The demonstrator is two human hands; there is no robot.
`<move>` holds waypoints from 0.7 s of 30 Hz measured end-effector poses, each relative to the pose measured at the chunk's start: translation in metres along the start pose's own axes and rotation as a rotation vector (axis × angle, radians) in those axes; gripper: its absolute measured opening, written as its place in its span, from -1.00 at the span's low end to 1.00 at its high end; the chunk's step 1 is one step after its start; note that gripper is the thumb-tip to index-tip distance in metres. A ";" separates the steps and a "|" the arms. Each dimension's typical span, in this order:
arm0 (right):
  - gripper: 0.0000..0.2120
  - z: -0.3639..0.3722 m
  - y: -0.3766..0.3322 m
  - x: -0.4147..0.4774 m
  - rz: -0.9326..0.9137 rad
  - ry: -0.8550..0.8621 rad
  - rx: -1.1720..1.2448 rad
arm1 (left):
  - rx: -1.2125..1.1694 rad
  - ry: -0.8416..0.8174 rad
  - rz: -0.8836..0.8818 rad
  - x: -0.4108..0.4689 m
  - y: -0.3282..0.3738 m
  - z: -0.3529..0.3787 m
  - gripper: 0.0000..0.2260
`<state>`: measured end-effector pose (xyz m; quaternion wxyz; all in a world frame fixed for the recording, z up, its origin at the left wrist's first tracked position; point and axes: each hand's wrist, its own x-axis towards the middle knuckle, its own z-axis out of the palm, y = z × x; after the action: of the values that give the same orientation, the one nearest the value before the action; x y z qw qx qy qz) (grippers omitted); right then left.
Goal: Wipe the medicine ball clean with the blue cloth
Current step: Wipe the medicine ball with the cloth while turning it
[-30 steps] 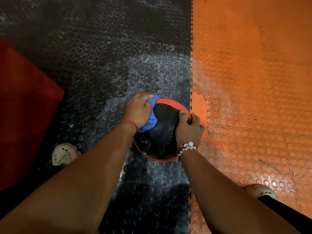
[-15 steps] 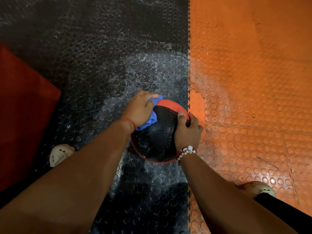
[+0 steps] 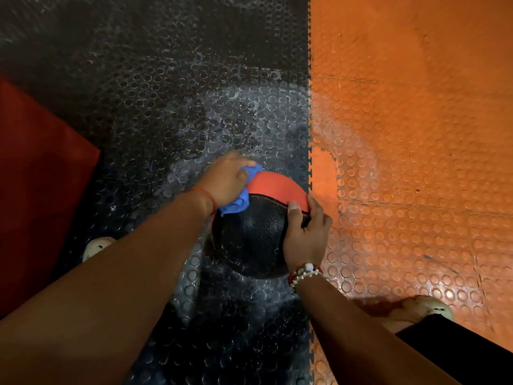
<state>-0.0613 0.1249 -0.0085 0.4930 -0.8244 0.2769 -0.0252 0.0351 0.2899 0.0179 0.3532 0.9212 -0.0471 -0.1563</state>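
Here the medicine ball (image 3: pixel 249 234) sits on the floor, on the black studded mat (image 3: pixel 166 93) and just beside the toothed seam (image 3: pixel 309 107) where that mat locks into the orange studded mat (image 3: pixel 416 134). A broad black, grainy panel of the ball faces the camera, and a red panel curves over its far side.

The left hand (image 3: pixel 226 180) is clenched around the blue cloth (image 3: pixel 236 202), which is bunched up and pressed against the ball's upper left side, where the red and black panels meet. Folds of cloth stick out both above and below the hand. A thin red thread (image 3: pixel 206 194) circles this wrist.

The right hand (image 3: pixel 304 237) grasps the ball from the right. Its thumb lies on the black panel, touching the edge of the red one, and its fingers curl round the ball's right flank. A bracelet of red and white beads (image 3: pixel 305 270) sits on this wrist.

Pale, chalky smears cover the black mat around and beyond the ball. A dark red pad (image 3: pixel 36 176) fills the left edge of the view. A light-coloured shoe (image 3: pixel 95 247) shows beside the left forearm on the black mat, and another shoe (image 3: pixel 427 308) stands on the orange mat at lower right, next to a black trouser leg (image 3: pixel 458 354).
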 end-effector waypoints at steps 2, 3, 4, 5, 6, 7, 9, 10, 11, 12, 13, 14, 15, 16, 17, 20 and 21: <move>-0.32 -0.001 0.002 -0.002 -0.002 -0.004 0.007 | -0.085 0.009 -0.145 -0.003 -0.010 -0.002 -0.69; -0.30 -0.001 0.003 -0.001 0.000 -0.009 0.005 | -0.127 0.046 -0.156 -0.009 -0.010 0.001 -0.70; -0.29 -0.002 0.003 -0.001 0.000 -0.012 0.002 | -0.156 0.093 -0.124 -0.016 -0.008 0.006 -0.71; -0.28 -0.002 0.003 0.000 -0.001 -0.011 0.000 | -0.168 0.136 -0.061 -0.023 -0.004 0.011 -0.71; -0.28 -0.002 0.003 0.000 -0.004 -0.011 0.000 | -0.152 0.165 0.024 -0.029 0.001 0.015 -0.70; -0.28 -0.002 0.004 0.000 -0.009 -0.011 -0.001 | -0.111 0.171 0.128 -0.034 0.006 0.017 -0.69; -0.29 0.000 0.004 -0.001 -0.028 -0.007 -0.008 | -0.011 0.118 0.337 -0.037 0.017 0.019 -0.66; -0.30 0.001 0.003 -0.002 -0.038 -0.004 -0.014 | 0.035 0.077 0.393 -0.037 0.022 0.021 -0.65; -0.31 0.002 0.004 -0.003 -0.046 0.000 -0.014 | 0.069 0.043 0.409 -0.036 0.026 0.021 -0.64; -0.31 0.002 0.003 -0.004 -0.051 0.005 -0.011 | 0.080 0.025 0.396 -0.032 0.027 0.020 -0.64; -0.31 0.003 0.003 -0.005 -0.052 0.011 -0.007 | 0.069 0.023 0.360 -0.027 0.026 0.019 -0.65; -0.31 0.003 0.002 -0.006 -0.049 0.012 -0.007 | 0.049 0.021 0.293 -0.021 0.025 0.017 -0.66; -0.31 0.003 0.003 -0.006 -0.043 0.013 -0.009 | 0.031 0.021 0.207 -0.014 0.022 0.014 -0.67; -0.33 0.003 0.002 -0.005 -0.039 0.013 -0.012 | 0.022 0.026 0.120 -0.007 0.020 0.011 -0.69; -0.36 0.003 0.001 -0.003 -0.033 0.010 -0.018 | 0.008 0.045 0.045 -0.002 0.018 0.010 -0.69; -0.47 0.004 -0.003 0.007 0.009 -0.023 -0.045 | -0.013 0.163 -0.059 -0.004 0.016 0.013 -0.70; -0.49 0.004 -0.004 0.011 0.017 -0.029 -0.051 | 0.007 0.209 -0.046 -0.009 0.018 0.015 -0.70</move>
<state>-0.0492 0.1244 -0.0095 0.4758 -0.8346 0.2774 -0.0021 0.0223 0.2688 0.0214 0.3492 0.9346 0.0106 -0.0672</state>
